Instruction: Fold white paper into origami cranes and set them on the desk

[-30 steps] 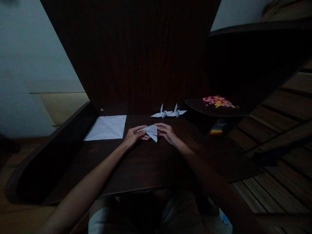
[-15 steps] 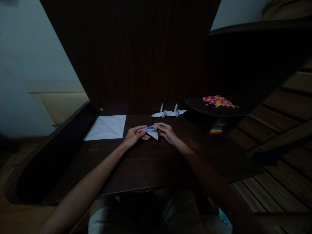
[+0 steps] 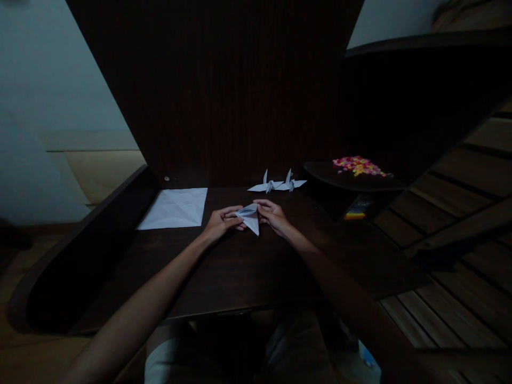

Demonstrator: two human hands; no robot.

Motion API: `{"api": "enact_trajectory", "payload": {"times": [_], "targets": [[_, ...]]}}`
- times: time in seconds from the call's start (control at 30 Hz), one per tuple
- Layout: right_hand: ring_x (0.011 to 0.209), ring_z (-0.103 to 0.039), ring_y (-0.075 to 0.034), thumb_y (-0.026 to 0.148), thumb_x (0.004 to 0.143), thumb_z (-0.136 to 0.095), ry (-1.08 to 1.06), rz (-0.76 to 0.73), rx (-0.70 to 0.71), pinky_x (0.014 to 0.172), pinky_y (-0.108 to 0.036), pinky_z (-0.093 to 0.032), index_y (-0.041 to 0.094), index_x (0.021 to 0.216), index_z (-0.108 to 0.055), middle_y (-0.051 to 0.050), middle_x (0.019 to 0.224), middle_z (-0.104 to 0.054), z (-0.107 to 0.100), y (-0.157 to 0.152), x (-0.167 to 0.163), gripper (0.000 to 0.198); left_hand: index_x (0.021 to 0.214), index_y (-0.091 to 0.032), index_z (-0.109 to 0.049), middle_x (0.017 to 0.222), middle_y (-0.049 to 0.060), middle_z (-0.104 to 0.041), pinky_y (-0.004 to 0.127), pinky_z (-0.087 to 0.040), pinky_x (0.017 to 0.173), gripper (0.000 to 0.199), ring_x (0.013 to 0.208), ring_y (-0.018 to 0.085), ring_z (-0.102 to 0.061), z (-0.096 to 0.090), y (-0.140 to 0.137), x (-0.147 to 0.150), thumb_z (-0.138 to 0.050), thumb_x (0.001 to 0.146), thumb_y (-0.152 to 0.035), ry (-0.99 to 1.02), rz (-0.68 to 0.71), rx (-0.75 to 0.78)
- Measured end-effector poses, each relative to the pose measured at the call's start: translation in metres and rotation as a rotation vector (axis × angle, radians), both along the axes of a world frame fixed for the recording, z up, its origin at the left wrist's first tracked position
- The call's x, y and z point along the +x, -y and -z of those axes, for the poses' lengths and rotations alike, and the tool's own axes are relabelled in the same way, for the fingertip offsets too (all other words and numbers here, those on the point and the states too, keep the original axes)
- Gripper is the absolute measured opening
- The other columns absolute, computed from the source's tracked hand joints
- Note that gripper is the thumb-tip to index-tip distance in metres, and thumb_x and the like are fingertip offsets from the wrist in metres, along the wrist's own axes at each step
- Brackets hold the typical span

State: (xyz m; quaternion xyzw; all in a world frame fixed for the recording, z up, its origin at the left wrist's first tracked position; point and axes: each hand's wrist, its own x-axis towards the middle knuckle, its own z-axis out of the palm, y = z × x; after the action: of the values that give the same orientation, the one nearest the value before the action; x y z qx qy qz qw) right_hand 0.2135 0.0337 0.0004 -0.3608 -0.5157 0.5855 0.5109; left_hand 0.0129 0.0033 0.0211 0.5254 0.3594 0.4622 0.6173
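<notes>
A piece of folded white paper (image 3: 250, 218) is held between my two hands above the dark desk, its pointed end towards me and its layers spread at the top. My left hand (image 3: 222, 221) pinches its left corner between thumb and fingers. On the other side my right hand (image 3: 272, 216) grips the right edge, the thumb in front. Behind the hands stand two white paper cranes (image 3: 267, 186), side by side against the back panel. Left of my left hand lies a flat, creased sheet of white paper (image 3: 174, 208).
A low shelf (image 3: 320, 173) at the right bears a heap of small pink, red and yellow pieces (image 3: 358, 165). Beneath it sits a small object with a yellow-orange edge (image 3: 354, 215). The desk's raised side panel (image 3: 80, 250) bounds the left.
The folded paper has opened out and its point now reaches further down towards me. Both hands stay nearly in place, with small finger shifts.
</notes>
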Motion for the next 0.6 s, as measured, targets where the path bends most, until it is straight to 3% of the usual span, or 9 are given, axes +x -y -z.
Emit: {"api": "enact_trajectory", "payload": {"times": [0.2,0.33,0.4,0.6], "targets": [[0.048,-0.059,-0.011,0.047,0.063,-0.075,0.014,-0.033,0.023,0.044,-0.022,-0.048,0.022,0.106,-0.057,0.001,0.068,-0.066,-0.0028,0.0029,-0.0025,0.052,0.104,-0.009,-0.065,0.084,0.008,-0.072,0.03,-0.054,0.061,0.044,0.06,0.016,-0.065,0.0004,-0.0012,0.0011,-0.073,0.063,-0.021,-0.043,-0.049,0.007],[0.04,-0.054,-0.009,0.053,0.061,-0.073,0.106,0.023,0.053,0.037,-0.02,-0.043,0.017,0.072,-0.059,0.003,0.053,-0.059,-0.0034,0.0045,-0.0049,0.04,0.088,-0.01,-0.071,0.074,0.005,-0.07,0.027,-0.049,0.061,0.03,0.064,0.017,-0.063,0.0024,-0.0025,0.0011,-0.072,0.065,-0.029,-0.137,-0.069,0.074],[0.038,-0.051,-0.008,0.053,0.064,-0.071,0.134,0.029,0.068,0.035,-0.019,-0.041,0.017,0.067,-0.056,0.004,0.05,-0.056,-0.0036,0.0054,-0.0052,0.039,0.081,-0.011,-0.071,0.07,0.004,-0.069,0.026,-0.047,0.061,0.027,0.064,0.017,-0.061,0.0031,-0.0029,0.0009,-0.073,0.065,-0.033,-0.179,-0.059,0.09],[0.046,-0.056,-0.009,0.038,0.066,-0.072,0.083,0.01,0.155,0.037,-0.019,-0.044,0.021,0.104,-0.058,0.003,0.071,-0.06,-0.0041,0.0069,-0.0044,0.043,0.068,-0.013,-0.068,0.063,0.002,-0.066,0.023,-0.043,0.055,0.027,0.057,0.014,-0.057,0.0049,-0.0056,-0.0007,-0.074,0.063,-0.039,-0.205,-0.146,0.116]]}}
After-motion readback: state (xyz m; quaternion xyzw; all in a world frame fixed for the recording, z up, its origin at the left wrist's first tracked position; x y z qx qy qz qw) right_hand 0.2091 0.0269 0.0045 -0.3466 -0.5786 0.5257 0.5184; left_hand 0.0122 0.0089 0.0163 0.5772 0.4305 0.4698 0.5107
